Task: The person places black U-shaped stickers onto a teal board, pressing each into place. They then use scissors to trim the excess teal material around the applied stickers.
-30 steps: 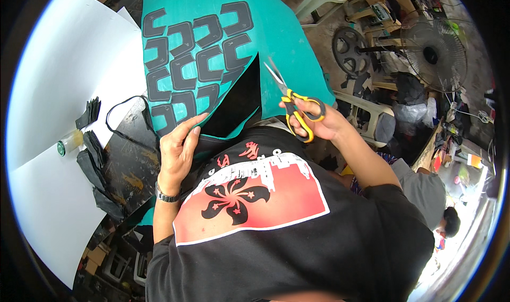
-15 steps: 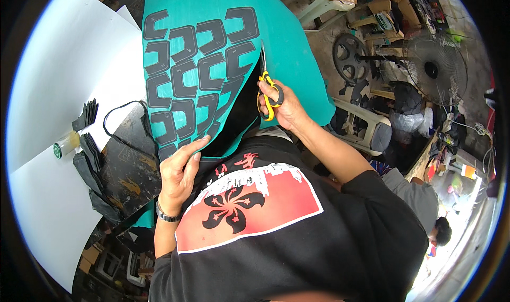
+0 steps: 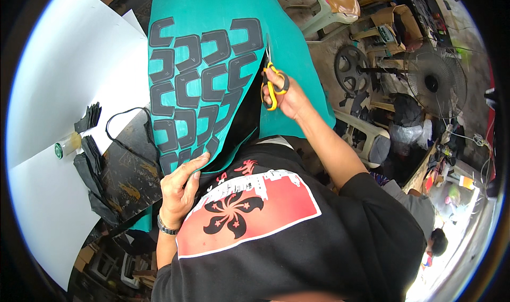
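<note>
My right hand point(image 3: 287, 95) is wrapped round the handles of yellow and black scissors point(image 3: 273, 95). Their blades point away from me, at the far end of a long slit in a teal sheet point(image 3: 297, 63). Black shows inside the slit. Left of it, several dark grey C-shaped pieces point(image 3: 215, 83) lie in rows on the sheet. With fingers on top and the thumb near the edge, my left hand point(image 3: 181, 187) pinches the sheet's near corner, beside the lowest pieces. That corner is lifted toward my shirt.
To the left, black strips point(image 3: 91, 158) and a clear jar with a green end point(image 3: 59, 150) lie beside a scuffed dark board point(image 3: 127, 169) and white sheets point(image 3: 48, 206). On the right are a plastic stool point(image 3: 366, 137), a fan point(image 3: 433, 81) and another person point(image 3: 419, 211).
The teal sheet and its pieces sit slightly lower in the picture, and a round yellow-rimmed thing shows at the top edge. Both hands keep their grips; the scissors stay at the slit.
</note>
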Available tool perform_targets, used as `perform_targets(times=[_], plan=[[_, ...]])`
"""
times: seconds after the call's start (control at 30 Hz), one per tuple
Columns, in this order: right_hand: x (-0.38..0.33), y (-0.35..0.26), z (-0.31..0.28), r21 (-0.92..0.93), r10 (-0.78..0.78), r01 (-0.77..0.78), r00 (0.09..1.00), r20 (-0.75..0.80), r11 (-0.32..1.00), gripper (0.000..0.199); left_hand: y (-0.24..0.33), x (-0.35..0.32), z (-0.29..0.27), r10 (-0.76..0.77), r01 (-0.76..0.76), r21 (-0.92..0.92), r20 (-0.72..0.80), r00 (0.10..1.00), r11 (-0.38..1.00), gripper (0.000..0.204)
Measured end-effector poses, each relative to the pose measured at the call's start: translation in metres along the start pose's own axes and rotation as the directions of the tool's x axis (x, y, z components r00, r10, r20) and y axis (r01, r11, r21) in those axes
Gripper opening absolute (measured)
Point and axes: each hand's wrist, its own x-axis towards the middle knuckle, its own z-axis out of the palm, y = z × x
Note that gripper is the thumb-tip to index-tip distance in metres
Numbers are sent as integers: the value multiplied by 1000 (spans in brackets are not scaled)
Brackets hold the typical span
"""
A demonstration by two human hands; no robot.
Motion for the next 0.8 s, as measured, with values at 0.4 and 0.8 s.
perform_targets(times=[0.4,0.8], plan=[[22,-25,-16,-167,33,-22,997,68,986,48,10,-3,7,-48,48,-11,-59,997,999,27],[42,-35,-20,-180,43,-36,999,33,983,44,16,-5,11,-84,85,12,-85,993,996,28]])
